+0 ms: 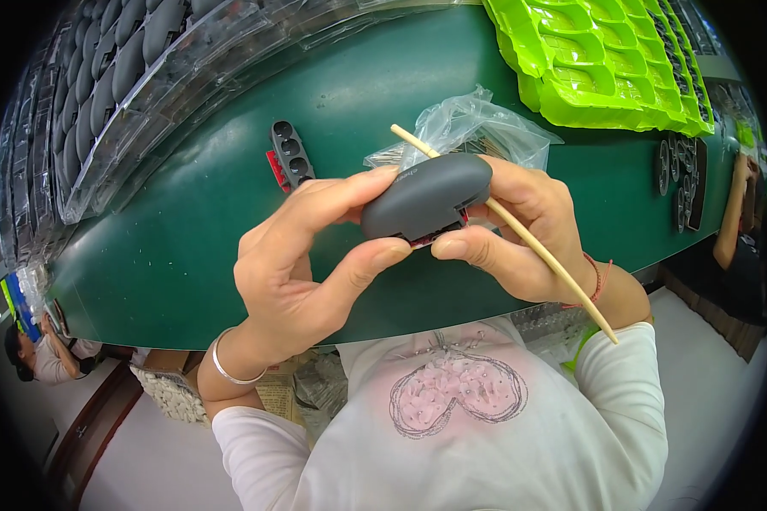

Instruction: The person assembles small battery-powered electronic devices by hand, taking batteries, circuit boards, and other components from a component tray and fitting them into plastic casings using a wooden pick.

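Above the near part of the table, both hands hold a dark grey, rounded plastic housing (426,200) with a notch and some red showing along its near lower edge. My left hand (294,247) grips its left end, with the thumb tip at the lower edge. Closed on the right end is my right hand (528,226), its thumb beside the red part. A thin wooden stick (554,266) passes behind the housing and slants through my right hand toward the right forearm. Beyond my left fingers lies a grey strip with round dark recesses (291,153), a red piece at its side.
A clear plastic bag (494,128) with thin metal pieces lies behind the housing. Stacked clear trays of grey shells (115,64) line the far left. A bright green tray (596,77) occupies the far right, near dark ring-shaped parts (677,179). Other people sit at both sides.
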The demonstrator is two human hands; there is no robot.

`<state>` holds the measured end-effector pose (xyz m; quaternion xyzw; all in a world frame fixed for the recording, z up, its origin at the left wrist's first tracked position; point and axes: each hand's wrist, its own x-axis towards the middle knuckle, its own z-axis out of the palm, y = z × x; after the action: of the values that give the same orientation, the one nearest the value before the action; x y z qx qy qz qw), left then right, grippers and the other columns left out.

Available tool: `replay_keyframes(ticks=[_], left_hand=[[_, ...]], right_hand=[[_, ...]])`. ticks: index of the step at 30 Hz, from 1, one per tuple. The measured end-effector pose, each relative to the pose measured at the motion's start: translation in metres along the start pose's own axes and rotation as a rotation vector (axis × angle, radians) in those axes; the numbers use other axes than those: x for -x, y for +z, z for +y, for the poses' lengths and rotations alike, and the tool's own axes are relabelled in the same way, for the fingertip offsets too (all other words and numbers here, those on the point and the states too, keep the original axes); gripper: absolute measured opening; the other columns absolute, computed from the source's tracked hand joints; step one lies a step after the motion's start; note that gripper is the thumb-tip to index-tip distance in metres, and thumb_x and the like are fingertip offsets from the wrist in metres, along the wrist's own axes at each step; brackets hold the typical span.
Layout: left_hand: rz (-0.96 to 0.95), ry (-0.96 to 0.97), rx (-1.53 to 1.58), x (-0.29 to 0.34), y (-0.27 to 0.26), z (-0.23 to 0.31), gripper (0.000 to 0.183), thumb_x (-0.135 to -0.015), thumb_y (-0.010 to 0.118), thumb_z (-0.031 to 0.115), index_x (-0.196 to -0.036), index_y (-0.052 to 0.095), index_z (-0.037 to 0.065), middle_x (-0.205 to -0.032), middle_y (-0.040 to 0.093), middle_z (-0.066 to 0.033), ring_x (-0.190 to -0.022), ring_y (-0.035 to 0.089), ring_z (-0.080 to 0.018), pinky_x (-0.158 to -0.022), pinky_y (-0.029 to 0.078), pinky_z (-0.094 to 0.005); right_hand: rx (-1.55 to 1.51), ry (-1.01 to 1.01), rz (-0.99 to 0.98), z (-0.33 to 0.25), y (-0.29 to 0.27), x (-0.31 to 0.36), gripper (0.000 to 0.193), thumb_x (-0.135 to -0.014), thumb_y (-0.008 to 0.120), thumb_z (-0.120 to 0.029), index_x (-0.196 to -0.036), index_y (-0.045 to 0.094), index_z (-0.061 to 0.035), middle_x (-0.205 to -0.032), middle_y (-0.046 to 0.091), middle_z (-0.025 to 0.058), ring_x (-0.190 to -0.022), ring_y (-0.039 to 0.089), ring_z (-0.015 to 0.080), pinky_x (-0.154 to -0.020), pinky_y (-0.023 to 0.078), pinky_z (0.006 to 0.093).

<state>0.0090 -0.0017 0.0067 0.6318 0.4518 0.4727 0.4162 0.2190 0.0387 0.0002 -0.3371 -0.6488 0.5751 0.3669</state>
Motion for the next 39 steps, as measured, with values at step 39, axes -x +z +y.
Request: replay_keyframes(ticks=[39], left_hand=[[-0.043, -0.385, 0.637, 0.001, -0.007, 0.001, 0.029, -0.094, 0.059, 0.005, -0.118, 0.056, -0.01, -0.107, 0.067, -0.0186, -0.099, 0.064, -0.0184, -0.09, 0.052, -0.0319]], right_hand=[[-0.211, 0.22, -0.076, -0.01, -0.004, -0.002, 0.018, -0.095, 0.062, -0.018, -0.099, 0.059, -0.0003, -0.078, 0.062, 0.0029, -0.069, 0.054, 0.0064, -0.063, 0.044, 0.021]])
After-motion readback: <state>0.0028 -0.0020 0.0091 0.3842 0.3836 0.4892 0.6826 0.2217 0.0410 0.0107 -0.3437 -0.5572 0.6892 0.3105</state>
